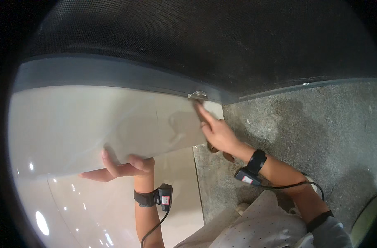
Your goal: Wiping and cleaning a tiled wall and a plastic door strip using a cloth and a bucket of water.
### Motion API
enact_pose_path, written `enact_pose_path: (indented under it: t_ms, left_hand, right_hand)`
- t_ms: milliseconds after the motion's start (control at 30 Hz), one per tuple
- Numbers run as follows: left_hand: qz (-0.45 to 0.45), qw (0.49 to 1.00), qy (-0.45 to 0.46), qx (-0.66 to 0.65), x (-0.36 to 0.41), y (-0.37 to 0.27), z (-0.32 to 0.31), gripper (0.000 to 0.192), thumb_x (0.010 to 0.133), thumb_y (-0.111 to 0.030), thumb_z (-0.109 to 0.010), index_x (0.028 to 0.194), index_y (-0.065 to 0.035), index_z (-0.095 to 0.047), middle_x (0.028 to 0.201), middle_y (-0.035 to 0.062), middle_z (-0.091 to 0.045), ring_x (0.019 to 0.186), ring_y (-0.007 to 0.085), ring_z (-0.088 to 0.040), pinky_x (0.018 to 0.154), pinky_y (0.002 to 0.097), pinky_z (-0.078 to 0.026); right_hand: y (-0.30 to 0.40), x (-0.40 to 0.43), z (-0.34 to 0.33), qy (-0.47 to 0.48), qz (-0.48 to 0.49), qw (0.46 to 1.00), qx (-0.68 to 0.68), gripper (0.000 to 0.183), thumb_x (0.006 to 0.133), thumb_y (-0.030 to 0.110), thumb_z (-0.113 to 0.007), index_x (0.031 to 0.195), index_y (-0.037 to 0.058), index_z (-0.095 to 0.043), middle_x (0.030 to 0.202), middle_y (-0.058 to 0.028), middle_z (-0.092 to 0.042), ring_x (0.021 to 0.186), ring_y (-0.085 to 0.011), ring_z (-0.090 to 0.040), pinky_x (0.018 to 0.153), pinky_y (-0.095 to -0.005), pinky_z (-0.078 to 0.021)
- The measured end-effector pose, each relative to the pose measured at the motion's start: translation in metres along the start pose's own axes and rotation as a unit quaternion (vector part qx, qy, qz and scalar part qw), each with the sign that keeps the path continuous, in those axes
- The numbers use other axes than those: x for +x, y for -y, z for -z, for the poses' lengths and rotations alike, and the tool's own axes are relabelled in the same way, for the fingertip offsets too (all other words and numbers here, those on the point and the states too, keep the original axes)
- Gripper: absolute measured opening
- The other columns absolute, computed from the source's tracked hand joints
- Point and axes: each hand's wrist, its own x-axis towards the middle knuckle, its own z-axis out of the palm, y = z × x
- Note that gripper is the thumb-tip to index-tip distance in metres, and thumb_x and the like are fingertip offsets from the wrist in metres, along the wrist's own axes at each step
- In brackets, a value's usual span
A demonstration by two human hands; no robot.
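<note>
My left hand [123, 169] grips the lower edge of a glossy cream panel [83, 124], thumb and fingers on either side of the edge. The panel lies along a dark grey strip [98, 73]. At the panel's right end my right hand [221, 133] reaches up with its index finger extended. The fingertip is at a small shiny piece [198, 95] by the strip; blur hides whether it is metal or plastic. Brown shapes show below the right palm, and I cannot tell whether they are curled fingers or something held.
A dark mesh-textured surface [176, 37] rises beyond the strip. Glossy cream tiled floor [179, 186] lies below the panel, and rough grey concrete [284, 124] spreads to the right. Cabled black devices are strapped on my left wrist [165, 198] and right wrist [247, 176].
</note>
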Motion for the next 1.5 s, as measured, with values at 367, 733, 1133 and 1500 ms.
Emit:
enact_pose_path:
  t_ms: [367,733,1133,1500]
  left_hand:
    - [-0.019,1.000,-0.018,-0.016,0.005,-0.001,-0.003,0.049,0.088,-0.034,-0.036,0.127,-0.0048,-0.038,0.146,0.0219,0.003,0.136,0.0392,0.001,0.105,0.0583,-0.017]
    - [-0.014,0.999,-0.008,-0.036,0.005,-0.005,-0.001,0.048,0.086,-0.031,-0.037,0.127,-0.0048,-0.039,0.146,0.0222,0.002,0.136,0.0398,0.000,0.105,0.0581,-0.018]
    - [-0.020,0.999,-0.011,-0.033,0.007,-0.013,-0.004,0.051,0.086,-0.034,-0.035,0.128,-0.0051,-0.039,0.147,0.0219,0.002,0.137,0.0382,0.002,0.106,0.0572,-0.014]
    - [-0.016,0.999,-0.025,-0.020,0.003,-0.008,-0.004,0.050,0.086,-0.032,-0.035,0.128,-0.0041,-0.038,0.147,0.0213,0.001,0.137,0.0376,0.000,0.107,0.0564,-0.015]
  right_hand:
    - [0.020,0.003,-0.023,-0.038,0.138,0.990,-0.014,0.062,0.085,0.012,-0.044,0.143,0.0229,-0.025,0.054,-0.0165,-0.053,0.046,-0.0282,-0.055,0.050,-0.0403,-0.0438]
    - [0.047,-0.057,-0.059,0.033,0.115,0.988,-0.096,0.072,0.083,0.016,-0.049,0.145,0.0111,-0.013,0.048,-0.0109,-0.051,0.039,-0.0269,-0.051,0.040,-0.0388,-0.0406]
    - [-0.021,-0.087,-0.068,0.093,0.109,0.984,-0.105,0.064,0.081,0.009,-0.053,0.138,0.0033,-0.026,0.054,-0.0065,-0.054,0.042,-0.0238,-0.053,0.042,-0.0338,-0.0435]
    - [-0.094,-0.038,-0.039,-0.337,-0.118,0.928,0.110,0.023,0.095,0.021,-0.041,0.105,0.0023,-0.050,0.077,-0.0206,-0.059,0.071,-0.0339,-0.060,0.064,-0.0405,-0.0443]
